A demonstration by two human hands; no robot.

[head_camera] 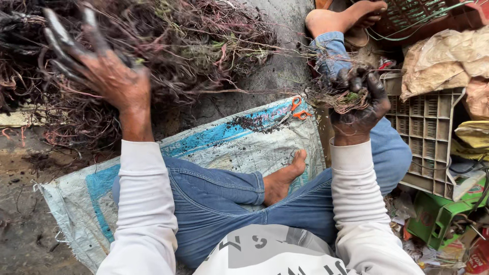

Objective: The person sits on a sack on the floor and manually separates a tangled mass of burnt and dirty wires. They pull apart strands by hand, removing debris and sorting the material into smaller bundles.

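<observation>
My left hand [99,69], dark with soil, is raised with fingers spread over a big heap of tangled reddish-brown stems and roots [183,46] at the upper left. It holds nothing. My right hand [356,102], also blackened, is closed around a small bunch of rooted stems [345,98] whose thin stalks trail left toward the heap. I sit on a blue and white woven sack [229,142] with legs in blue jeans, one bare foot [285,175] resting on it.
Small orange-handled scissors [299,109] lie on the sack beside spilled dark soil [252,123]. A pale plastic crate [425,137] stands at right, with paper bags [448,56], a green box [438,214] and litter around it. Wet ground lies at left.
</observation>
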